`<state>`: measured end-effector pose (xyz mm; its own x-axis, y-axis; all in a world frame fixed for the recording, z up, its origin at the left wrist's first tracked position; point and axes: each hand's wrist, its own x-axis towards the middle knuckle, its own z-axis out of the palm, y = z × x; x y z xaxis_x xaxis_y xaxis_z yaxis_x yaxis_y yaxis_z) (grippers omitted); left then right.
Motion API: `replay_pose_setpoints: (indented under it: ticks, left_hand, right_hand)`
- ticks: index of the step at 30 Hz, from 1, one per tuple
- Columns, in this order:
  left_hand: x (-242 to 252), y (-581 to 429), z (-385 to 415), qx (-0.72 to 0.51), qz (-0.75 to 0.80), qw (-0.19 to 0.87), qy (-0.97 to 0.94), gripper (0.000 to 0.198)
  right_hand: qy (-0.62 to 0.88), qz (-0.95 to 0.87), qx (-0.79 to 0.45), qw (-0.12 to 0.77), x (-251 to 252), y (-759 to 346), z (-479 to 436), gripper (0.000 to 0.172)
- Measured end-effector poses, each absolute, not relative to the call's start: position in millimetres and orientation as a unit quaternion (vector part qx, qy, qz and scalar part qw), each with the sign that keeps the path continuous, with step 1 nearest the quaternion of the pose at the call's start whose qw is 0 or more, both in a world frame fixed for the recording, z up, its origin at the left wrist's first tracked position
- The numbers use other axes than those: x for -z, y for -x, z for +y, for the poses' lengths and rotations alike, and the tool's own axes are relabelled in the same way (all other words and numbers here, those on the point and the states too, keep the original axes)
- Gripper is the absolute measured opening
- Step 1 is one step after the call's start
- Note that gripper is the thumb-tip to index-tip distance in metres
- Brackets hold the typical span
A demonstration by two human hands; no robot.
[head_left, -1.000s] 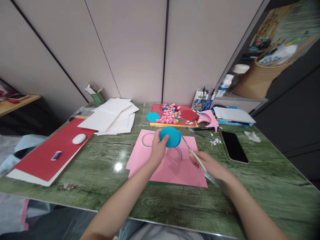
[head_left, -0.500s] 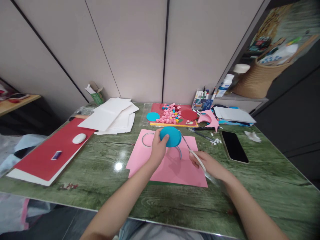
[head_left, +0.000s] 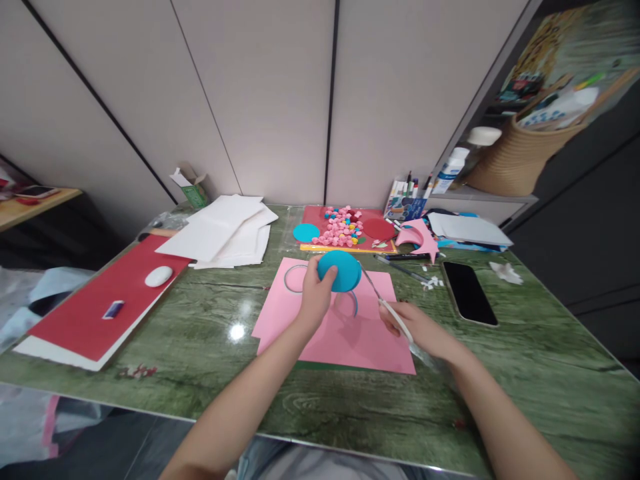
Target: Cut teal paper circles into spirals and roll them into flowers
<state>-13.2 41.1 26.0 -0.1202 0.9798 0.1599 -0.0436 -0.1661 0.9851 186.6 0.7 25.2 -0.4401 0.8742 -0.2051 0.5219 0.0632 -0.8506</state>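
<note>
Between thumb and fingers, my left hand pinches a blue paper circle above the pink paper sheets. A thin curved blue strip hangs below the circle. My right hand is wrapped round the white handles of a pair of scissors, whose blades point up and left to the circle's right edge. Whether the blades touch the circle is too small to tell. A grey ring outline shows on the pink paper, partly covered by my left hand.
Red paper with a white oval object lies left, white sheets behind it. A bag of pink pieces is at the back. A phone, pens and pink scrap are right.
The blue circle and my left hand have shifted slightly left and up, and the hanging strip has moved a little left. My right hand and the scissors are nearly unchanged.
</note>
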Motion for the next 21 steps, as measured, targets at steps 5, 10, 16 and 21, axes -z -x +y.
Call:
replay_pose_setpoints:
  ticks: [5, 10, 16, 21]
  left_hand:
    - [-25, 14, 42, -0.58, 0.476, 0.432, -0.5, 0.02]
    - [-27, 14, 43, -0.58, 0.482, 0.429, -0.497, 0.02]
    - [-27, 16, 44, -0.58, 0.488, 0.428, -0.492, 0.021]
    - [-28, 15, 44, -0.579, 0.49, 0.432, -0.487, 0.021]
  right_hand:
    - [0.494, -0.702, -0.477, 0.19, -25, -187, 1, 0.041]
    - [0.497, -0.702, -0.475, 0.186, -25, -187, 1, 0.042]
    - [0.499, -0.676, -0.494, 0.225, -16, -194, 5, 0.043]
    - [0.446, -0.486, -0.609, 0.441, -8, -191, 15, 0.045]
